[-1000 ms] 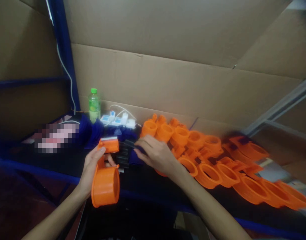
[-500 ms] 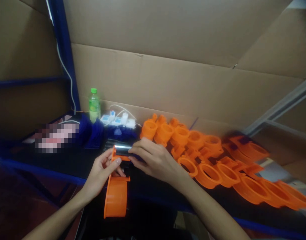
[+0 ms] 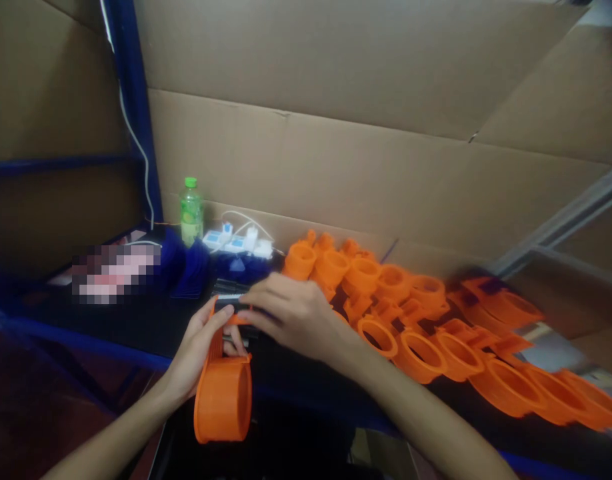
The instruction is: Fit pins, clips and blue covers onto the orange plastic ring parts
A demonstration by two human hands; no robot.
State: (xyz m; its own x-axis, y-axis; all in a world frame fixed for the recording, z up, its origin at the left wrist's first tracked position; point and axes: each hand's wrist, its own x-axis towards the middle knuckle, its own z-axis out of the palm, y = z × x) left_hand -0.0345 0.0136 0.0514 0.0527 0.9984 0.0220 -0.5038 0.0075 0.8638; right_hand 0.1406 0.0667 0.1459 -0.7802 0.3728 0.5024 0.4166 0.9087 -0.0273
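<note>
The left hand [image 3: 191,350] is clamping an orange tape dispenser [image 3: 223,403]

Coming in from the lower left, the left hand is wrapping round the dispenser, its fingers curling through the gap between head and ring while its thumb is pressing on a black strip [image 3: 227,306]. Farther back on the black tabletop [image 3: 116,327], dark blue plates [image 3: 190,272] are standing in a stack, with a green-capped bottle [image 3: 191,213] standing upright just behind them. The dispenser is being held in the air at the table's near edge, ring downward, and its serrated blade [image 3: 230,297] is showing at the head, along the far side of the strip. Beyond it, more black strips [image 3: 226,286] are lying on the table, and a white power strip [image 3: 237,243] is resting near the cardboard wall [image 3: 311,167]. Next, the right hand [image 3: 291,310] is pinching the right end of the black strip, thumb and fingers drawn together. Right of that, other orange dispensers [image 3: 429,305] are lying in rows, several with their rings facing upward, spreading toward the right side of the table.
</note>
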